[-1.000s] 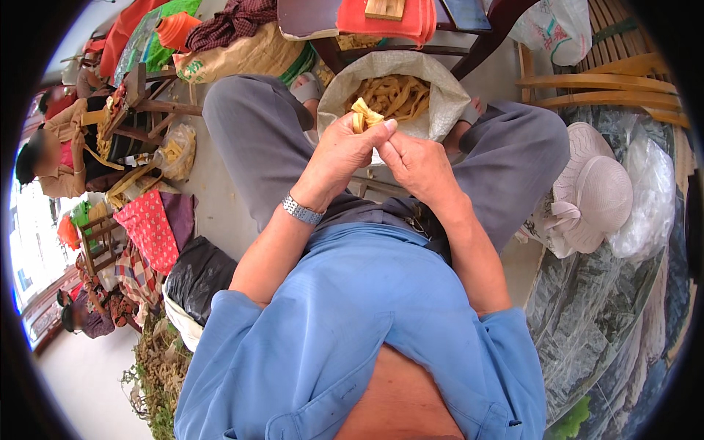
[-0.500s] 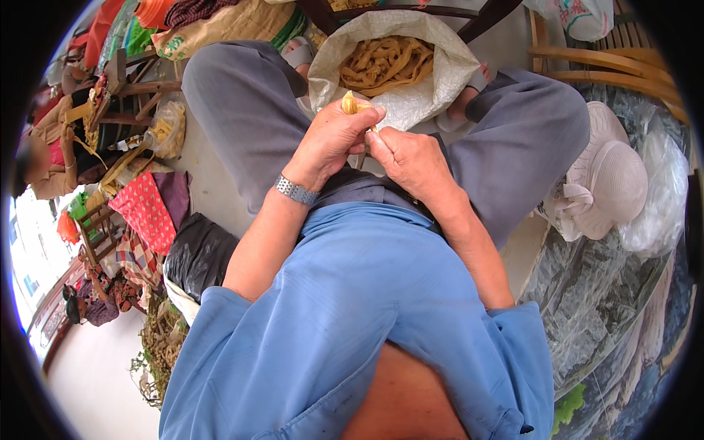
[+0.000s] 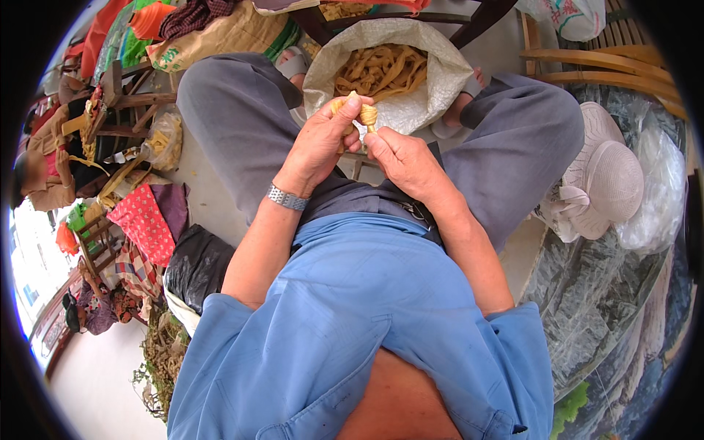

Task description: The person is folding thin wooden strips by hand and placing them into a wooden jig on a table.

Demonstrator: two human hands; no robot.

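Observation:
A yellowish strip wound into a small knotted bundle (image 3: pixel 368 115) sits between my two hands, above the near rim of the sack. My left hand (image 3: pixel 321 143) is closed on it, with the thumb uppermost and a pale tip of the strip showing beside it. Just to the right, my right hand (image 3: pixel 405 160) pinches the bundle's narrow lower end between thumb and forefinger. Beyond both hands stands an open white woven sack (image 3: pixel 440 62), its rim folded outward. Inside lie tangled yellow-brown flat strips (image 3: pixel 383 67). My fingers hide part of the bundle.
My knees flank the sack. On the right are a pale sun hat (image 3: pixel 616 180), clear plastic sheeting (image 3: pixel 587 315) and a slatted wooden chair (image 3: pixel 601 57). To the left lie a black plastic bag (image 3: pixel 198 264) and a red patterned cloth (image 3: pixel 143 224). Another person (image 3: pixel 48 172) sits at far left.
The bundle has turned in my fingers, so its wound side now shows nearer my right hand. Both hands remain close together. The whole view has shifted slightly.

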